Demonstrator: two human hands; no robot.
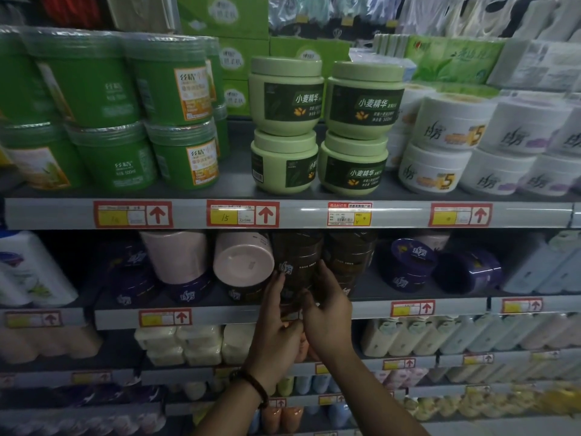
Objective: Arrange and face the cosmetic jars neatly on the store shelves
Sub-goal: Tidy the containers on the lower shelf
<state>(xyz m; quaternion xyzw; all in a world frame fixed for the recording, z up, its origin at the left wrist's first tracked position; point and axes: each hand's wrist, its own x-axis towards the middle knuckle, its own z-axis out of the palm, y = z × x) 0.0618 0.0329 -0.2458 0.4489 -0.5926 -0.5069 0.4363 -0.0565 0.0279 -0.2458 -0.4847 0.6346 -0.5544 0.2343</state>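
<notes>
Store shelves (289,212) fill the whole frame, stacked in several tiers with red and yellow price tags (242,214) along their front rails. Across the upper part, the top shelf holds dark green tubs (163,86) at the left, pale green jars (361,99) stacked two high in the centre, and white jars (452,124) at the right. On the dimmer shelf below, in the middle of the frame, stand pink jars (242,262), one tipped so its base faces out, purple jars (405,265) at either side, and dark brown jars (298,265) in the centre. Both arms reach up from the bottom centre. The left hand (276,322), with a beaded bracelet (251,385) on its wrist, and the right hand (327,316) are cupped around the lower part of a dark brown jar at the shelf's front edge, fingers curled on either side, holding it. Bottles (408,335) and packets (188,344) blur on the lower shelves.
</notes>
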